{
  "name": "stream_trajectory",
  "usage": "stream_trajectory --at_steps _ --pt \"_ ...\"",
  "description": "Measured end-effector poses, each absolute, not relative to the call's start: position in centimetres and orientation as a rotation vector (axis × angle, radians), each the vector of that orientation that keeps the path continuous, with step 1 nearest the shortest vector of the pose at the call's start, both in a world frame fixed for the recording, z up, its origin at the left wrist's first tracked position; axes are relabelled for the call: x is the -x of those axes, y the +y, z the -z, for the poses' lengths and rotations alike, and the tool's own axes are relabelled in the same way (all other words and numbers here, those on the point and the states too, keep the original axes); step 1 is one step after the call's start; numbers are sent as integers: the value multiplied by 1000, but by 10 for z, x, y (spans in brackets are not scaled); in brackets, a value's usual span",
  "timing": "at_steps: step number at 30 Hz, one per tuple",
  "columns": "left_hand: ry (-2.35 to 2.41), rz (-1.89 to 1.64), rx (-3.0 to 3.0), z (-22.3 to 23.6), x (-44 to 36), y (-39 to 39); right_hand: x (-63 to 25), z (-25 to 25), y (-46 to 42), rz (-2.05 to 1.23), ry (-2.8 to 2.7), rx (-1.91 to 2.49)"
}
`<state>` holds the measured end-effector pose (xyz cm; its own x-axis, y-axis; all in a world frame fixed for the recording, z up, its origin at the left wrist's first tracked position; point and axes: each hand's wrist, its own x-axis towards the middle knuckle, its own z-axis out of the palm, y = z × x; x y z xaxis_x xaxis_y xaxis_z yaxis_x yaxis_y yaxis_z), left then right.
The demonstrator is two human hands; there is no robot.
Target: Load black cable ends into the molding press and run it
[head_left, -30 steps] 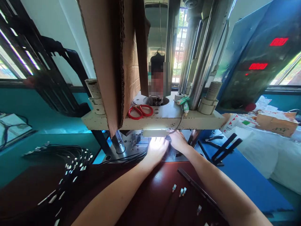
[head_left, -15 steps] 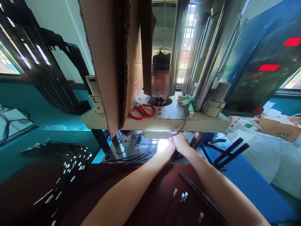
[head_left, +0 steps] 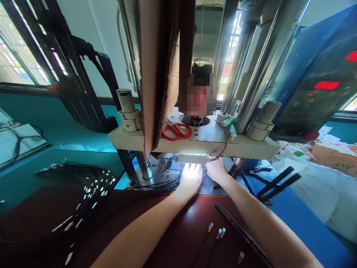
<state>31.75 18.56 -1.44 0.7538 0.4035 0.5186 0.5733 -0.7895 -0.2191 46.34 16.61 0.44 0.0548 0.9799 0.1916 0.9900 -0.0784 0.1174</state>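
Both my hands reach under the pale upper plate (head_left: 245, 149) of a press machine, into a brightly lit gap. My left hand (head_left: 190, 179) lies on the metal base (head_left: 158, 173), washed out by the lamp; its fingertips are hidden under the plate. My right hand (head_left: 216, 171) sits close beside it, fingers also tucked under the plate. Thin black cables (head_left: 156, 186) run along the base to my left hand. What the fingers hold cannot be seen.
Red-handled scissors (head_left: 176, 131) lie on the upper plate. A bundle of black cables with metal ends (head_left: 89, 186) lies at the left. Small metal connectors (head_left: 220, 232) and a black strip (head_left: 240, 232) lie on the dark red table. A control box with red digits (head_left: 323, 85) stands at the right.
The view has shifted, so the machine sits further right in the frame. My hands stay under the plate, drawn slightly apart from each other.
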Motion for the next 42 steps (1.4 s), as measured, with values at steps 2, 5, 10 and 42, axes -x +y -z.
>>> stream_trajectory --at_steps 2,5,10,42 --pt "-767 642 2585 16 -319 186 -463 -4 167 358 -2115 2247" --pt "-793 628 2591 18 -324 186 -463 -5 168 374 -2125 2255" --pt "-828 639 2623 14 -324 182 -462 -6 169 382 -2136 2278" --pt "-879 593 2753 1 -257 162 -440 -15 151 457 -2276 2119"
